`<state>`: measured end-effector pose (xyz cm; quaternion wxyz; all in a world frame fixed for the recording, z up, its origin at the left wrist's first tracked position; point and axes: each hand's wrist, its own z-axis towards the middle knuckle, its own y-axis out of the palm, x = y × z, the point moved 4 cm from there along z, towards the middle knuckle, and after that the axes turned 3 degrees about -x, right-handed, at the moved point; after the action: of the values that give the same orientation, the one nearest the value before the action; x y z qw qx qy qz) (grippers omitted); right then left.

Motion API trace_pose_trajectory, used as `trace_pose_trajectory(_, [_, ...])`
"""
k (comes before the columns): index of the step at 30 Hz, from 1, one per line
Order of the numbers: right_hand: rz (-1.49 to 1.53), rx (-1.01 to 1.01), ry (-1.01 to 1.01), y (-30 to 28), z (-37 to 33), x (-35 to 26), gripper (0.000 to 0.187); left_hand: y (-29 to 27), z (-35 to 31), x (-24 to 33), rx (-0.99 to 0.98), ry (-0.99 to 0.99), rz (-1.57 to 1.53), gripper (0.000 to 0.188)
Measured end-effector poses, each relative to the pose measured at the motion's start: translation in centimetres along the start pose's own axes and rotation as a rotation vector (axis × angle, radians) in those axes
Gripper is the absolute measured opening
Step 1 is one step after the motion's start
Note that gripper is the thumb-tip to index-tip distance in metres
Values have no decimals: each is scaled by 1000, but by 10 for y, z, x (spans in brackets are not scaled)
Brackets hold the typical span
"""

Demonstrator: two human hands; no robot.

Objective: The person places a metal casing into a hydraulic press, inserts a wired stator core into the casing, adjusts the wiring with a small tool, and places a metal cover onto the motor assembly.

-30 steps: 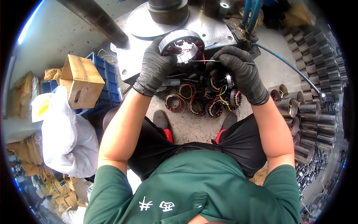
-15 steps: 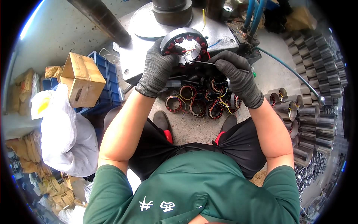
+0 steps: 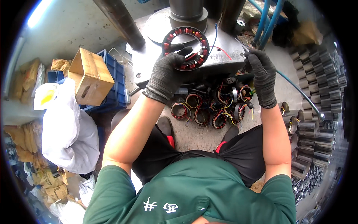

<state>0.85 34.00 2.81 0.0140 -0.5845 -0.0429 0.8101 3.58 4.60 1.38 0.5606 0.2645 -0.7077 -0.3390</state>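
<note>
My left hand (image 3: 169, 72), in a dark grey knitted glove, grips a motor stator (image 3: 204, 44) by its lower left rim, with fingers reaching through its centre. The ring's face, lined with red windings, is turned toward me. A blue and a red wire stick out from its right side. Apart from the stator, at the right, my gloved right hand (image 3: 264, 76) is closed on a slim metal pick (image 3: 241, 44). The pick's shaft points up and left; its other end is hidden in the hand.
Ahead stands a metal press table (image 3: 151, 56) with a thick ram (image 3: 186, 9). More wound stators (image 3: 201, 117) lie on the floor between my feet. Left are a cardboard box (image 3: 91, 76), blue crates (image 3: 118, 78) and a white sack (image 3: 63, 138). Metal cylinders (image 3: 311, 93) are stacked at the right.
The stator has turned from tilted to facing me. My right hand and the pick have moved away from it to the right. The whole view has shifted slightly.
</note>
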Motion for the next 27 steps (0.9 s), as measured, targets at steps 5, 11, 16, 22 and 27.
trace_pose_trajectory(5, [-265,2,-201,-9,25,33,21,8,-4,2,-47,-8,11,61])
trace_pose_trajectory(11, [-698,42,-287,2,50,65,21,-6,0,0,-42,-30,-57,56])
trace_pose_trajectory(16, [-876,34,-325,10,66,76,24,6,-7,5,-15,5,-46,55])
trace_pose_trajectory(22, [-1082,-23,-305,13,74,96,32,10,-10,7,-187,141,95,85])
trace_pose_trajectory(27, [-1275,-187,-148,27,69,92,69,16,-14,13,-262,188,85,109])
